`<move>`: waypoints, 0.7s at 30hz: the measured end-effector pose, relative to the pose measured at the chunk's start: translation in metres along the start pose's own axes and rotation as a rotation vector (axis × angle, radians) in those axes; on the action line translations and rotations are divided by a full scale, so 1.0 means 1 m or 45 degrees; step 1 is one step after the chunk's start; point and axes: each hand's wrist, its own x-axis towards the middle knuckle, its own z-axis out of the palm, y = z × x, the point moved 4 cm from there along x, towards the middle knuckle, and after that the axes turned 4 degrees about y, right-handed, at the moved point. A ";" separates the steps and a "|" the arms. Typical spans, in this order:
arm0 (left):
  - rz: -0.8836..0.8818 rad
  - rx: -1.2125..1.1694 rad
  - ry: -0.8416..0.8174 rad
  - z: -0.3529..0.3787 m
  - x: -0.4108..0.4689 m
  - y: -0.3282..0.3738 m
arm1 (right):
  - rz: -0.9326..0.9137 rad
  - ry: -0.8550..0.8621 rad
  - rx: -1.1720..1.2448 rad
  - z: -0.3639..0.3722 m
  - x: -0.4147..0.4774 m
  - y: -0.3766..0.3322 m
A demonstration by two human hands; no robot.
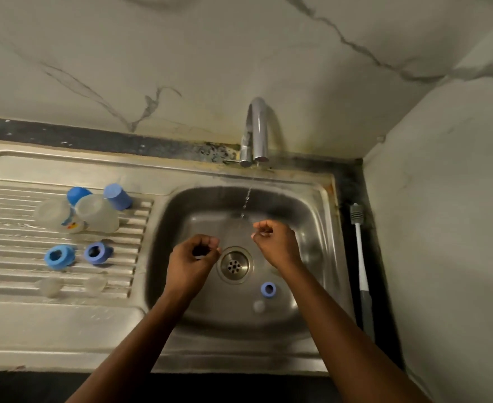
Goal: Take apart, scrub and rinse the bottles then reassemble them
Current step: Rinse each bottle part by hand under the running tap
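Observation:
Over the sink basin (312, 228), my left hand (193, 260) and my right hand (274, 242) curl their fingers round the two ends of a clear bottle (235, 231). It is barely visible and lies sideways under the thin water stream (246, 199) from the tap (258, 132). A blue collar ring (268, 289) and a clear teat (259, 306) lie on the basin floor near my right forearm. On the drainboard lie two clear bottles (53, 213) (97, 213), two blue caps (78, 194) (117, 196), two blue collar rings (57, 257) (97, 253) and two clear teats (50, 286) (95, 283).
The drain (235, 264) sits in the basin between my hands. A white and grey bottle brush (361, 266) lies on the dark strip right of the sink, against the marble side wall (443, 199). The ribbed drainboard (7, 251) runs off to the left.

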 end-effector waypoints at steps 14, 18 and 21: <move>-0.108 -0.015 -0.033 0.039 0.011 -0.020 | 0.010 -0.118 -0.908 0.021 0.066 0.050; -0.139 -0.013 -0.018 0.034 0.013 -0.022 | -0.063 -0.107 -0.911 0.022 0.070 0.042; -0.146 -0.021 0.009 0.033 0.016 -0.015 | -0.052 -0.104 -0.593 0.015 0.072 0.028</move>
